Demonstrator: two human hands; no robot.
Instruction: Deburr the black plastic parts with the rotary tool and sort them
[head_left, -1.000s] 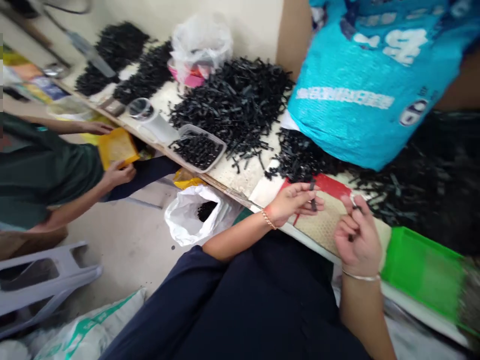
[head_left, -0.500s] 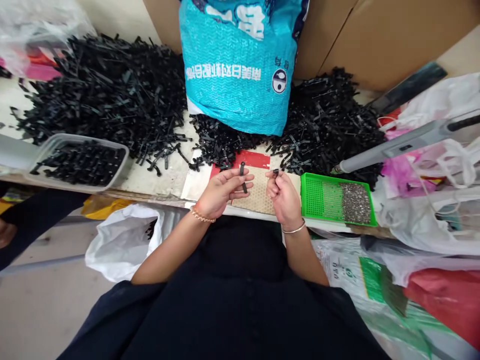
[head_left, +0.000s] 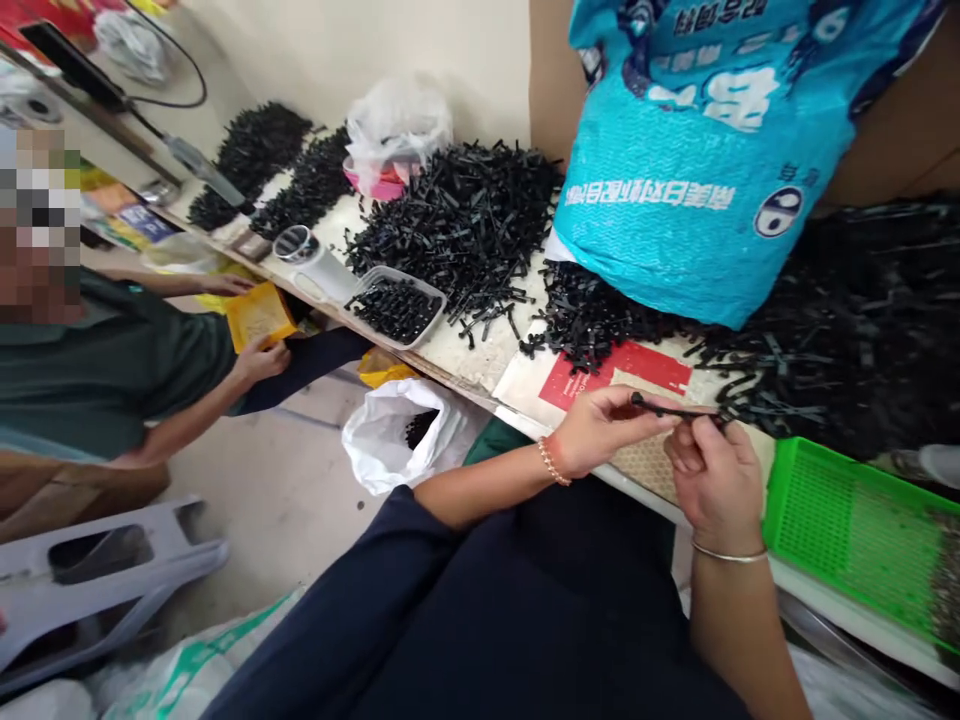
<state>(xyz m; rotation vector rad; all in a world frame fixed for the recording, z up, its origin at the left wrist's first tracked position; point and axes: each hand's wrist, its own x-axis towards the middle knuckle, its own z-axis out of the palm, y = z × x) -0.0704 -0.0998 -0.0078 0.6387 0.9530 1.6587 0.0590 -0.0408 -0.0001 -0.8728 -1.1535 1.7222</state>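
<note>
While the left hand (head_left: 600, 435) pinches a black strip (head_left: 669, 411) near one end, the right hand (head_left: 718, 478), its grip partly hidden, seems clamped on the other.

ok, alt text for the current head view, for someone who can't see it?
A person's left hand and right hand hold a thin black strip at the edge of a worktable. Beyond are heaps of black pieces and a blue printed bag; a green basket sits beside the right hand. At left, another person holds a yellow tray.
</note>
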